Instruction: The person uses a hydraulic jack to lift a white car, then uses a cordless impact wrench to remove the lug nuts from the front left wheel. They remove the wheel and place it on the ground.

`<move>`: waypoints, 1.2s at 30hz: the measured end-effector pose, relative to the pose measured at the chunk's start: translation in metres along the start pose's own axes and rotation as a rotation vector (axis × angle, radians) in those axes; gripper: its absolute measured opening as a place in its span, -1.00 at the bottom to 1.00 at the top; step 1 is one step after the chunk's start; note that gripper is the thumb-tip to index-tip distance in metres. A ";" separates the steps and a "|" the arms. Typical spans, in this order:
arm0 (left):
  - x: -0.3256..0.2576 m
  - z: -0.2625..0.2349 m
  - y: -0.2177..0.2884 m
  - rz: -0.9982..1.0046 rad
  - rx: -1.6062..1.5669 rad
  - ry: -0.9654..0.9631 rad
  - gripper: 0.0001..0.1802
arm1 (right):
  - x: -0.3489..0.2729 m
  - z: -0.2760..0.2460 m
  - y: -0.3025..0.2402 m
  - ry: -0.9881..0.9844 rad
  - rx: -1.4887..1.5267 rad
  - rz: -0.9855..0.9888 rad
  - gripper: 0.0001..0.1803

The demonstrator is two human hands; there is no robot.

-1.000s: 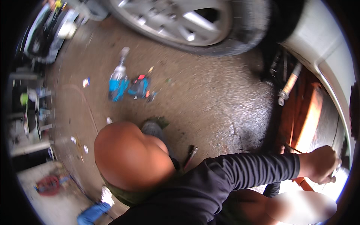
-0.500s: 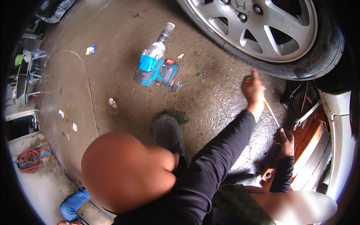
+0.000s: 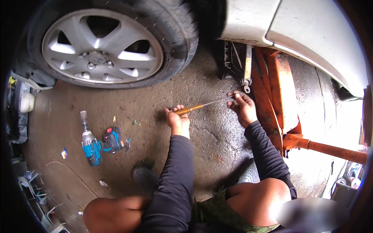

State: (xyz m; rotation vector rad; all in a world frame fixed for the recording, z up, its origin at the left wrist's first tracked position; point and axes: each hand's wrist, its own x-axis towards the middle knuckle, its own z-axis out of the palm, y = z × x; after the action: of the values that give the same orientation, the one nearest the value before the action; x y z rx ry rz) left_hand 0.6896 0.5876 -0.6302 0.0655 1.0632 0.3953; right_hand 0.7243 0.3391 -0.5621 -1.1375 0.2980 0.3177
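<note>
A long screwdriver with an amber handle [image 3: 191,109] and thin metal shaft slants across in front of me, above the wet floor. My left hand [image 3: 179,123] is closed round the handle end, palm partly turned up. The fingers of my right hand [image 3: 244,109] pinch the far end of the shaft, so its tip is hidden. Beyond my hands, at the upper left, a car wheel [image 3: 93,33] with a silver spoked rim and black tyre stands apart from the screwdriver.
An orange floor jack [image 3: 276,97] lies right of my right hand, its long handle [image 3: 336,152] reaching right. Above it hangs the white car body [image 3: 248,21]. A blue and grey cordless impact wrench [image 3: 92,147] rests on the floor at left. A hose [image 3: 74,176] curves nearby.
The view has swung right, bringing more of the jack and car body in. My left hand's index finger, stretched toward the tyre before, has come down; both hands still hold the screwdriver.
</note>
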 end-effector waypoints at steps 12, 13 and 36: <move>0.005 -0.022 -0.021 -0.187 0.102 -0.032 -0.52 | 0.000 0.001 -0.006 0.060 0.223 0.026 -0.80; -0.002 -0.020 -0.026 -0.169 0.124 0.056 -0.48 | 0.001 -0.001 -0.003 0.045 0.254 0.015 -0.80; -0.080 -0.010 -0.025 -0.024 0.422 -0.431 -0.71 | -0.155 -0.149 -0.098 0.469 -2.044 -0.535 -0.43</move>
State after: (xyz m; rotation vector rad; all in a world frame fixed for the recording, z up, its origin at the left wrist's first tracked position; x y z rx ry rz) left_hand 0.6542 0.5355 -0.5744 0.4925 0.7035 0.1186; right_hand 0.6104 0.1501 -0.4782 -3.2359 -0.0596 -0.3079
